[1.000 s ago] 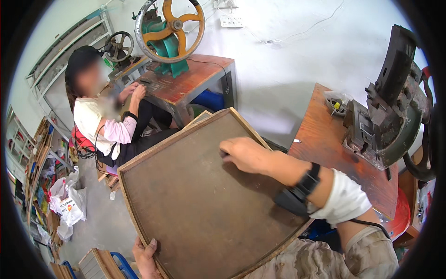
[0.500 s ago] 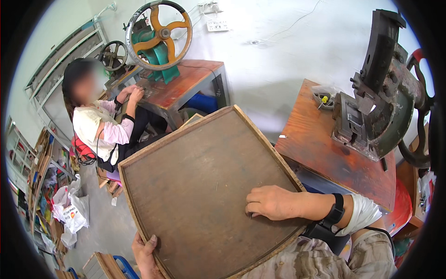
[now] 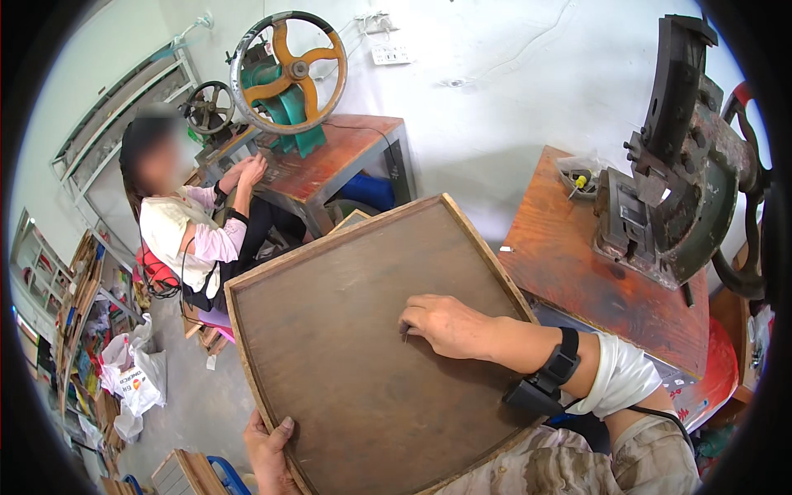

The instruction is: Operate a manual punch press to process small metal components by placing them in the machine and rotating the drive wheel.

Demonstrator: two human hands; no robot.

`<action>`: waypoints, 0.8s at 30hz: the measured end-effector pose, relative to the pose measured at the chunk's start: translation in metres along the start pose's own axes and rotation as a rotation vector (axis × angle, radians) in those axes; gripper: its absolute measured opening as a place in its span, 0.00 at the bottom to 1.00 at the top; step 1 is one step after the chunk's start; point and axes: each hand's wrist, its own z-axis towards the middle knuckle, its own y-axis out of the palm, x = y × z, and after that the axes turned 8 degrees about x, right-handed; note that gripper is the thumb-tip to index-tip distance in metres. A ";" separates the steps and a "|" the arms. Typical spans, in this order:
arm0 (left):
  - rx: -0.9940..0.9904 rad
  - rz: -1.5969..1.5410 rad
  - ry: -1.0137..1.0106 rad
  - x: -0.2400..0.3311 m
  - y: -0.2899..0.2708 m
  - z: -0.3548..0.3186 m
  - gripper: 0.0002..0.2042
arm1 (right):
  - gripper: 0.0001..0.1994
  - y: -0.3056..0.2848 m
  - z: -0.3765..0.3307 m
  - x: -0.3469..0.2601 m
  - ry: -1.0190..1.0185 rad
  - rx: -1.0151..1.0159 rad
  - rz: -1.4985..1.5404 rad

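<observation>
A shallow square wooden tray (image 3: 346, 388) with a raised, lighter rim lies tilted in front of me. My left hand (image 3: 271, 452) grips its lower left rim, thumb over the top and fingers outside or below. Above the middle of the tray, my right hand (image 3: 445, 326) is closed in a pinch, fingertips down at the tray's surface. A thin sliver shows under the fingertips, too small to name. A black band with a small box is strapped on my right forearm.
A red-topped bench (image 3: 606, 264) at right carries a heavy metal hand press (image 3: 660, 198) and a small bin (image 3: 576, 177). Ahead left, a seated person (image 3: 186, 223) works at another bench (image 3: 342, 157) with a wheel-driven press (image 3: 290, 82). White bags (image 3: 140, 379) lie on the floor at left.
My right hand has moved left and away from me over the tray, to where a thin sliver lay. The left hand keeps its hold on the rim. The view has shifted slightly.
</observation>
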 end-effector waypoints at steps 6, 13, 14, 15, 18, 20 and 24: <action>-0.028 0.036 0.012 0.000 0.001 0.003 0.25 | 0.04 0.003 0.002 0.000 -0.042 -0.092 -0.244; -0.044 -0.041 -0.058 -0.004 0.004 0.000 0.26 | 0.04 0.009 -0.005 0.002 -0.180 -0.115 -0.420; -0.069 -0.023 -0.087 -0.010 -0.002 0.004 0.26 | 0.04 0.009 -0.008 0.002 -0.169 -0.093 -0.456; -0.040 -0.012 -0.047 -0.014 -0.003 0.005 0.26 | 0.04 0.006 -0.011 0.003 -0.162 -0.089 -0.476; 0.057 0.010 0.009 -0.009 -0.013 0.005 0.24 | 0.09 -0.016 -0.012 -0.003 -0.141 0.017 -0.368; 0.114 0.019 0.008 -0.006 -0.033 -0.002 0.23 | 0.10 -0.044 -0.003 -0.017 -0.132 0.065 -0.320; 0.313 -0.128 0.226 0.003 -0.102 -0.010 0.26 | 0.07 -0.091 0.005 -0.034 -0.039 0.148 -0.279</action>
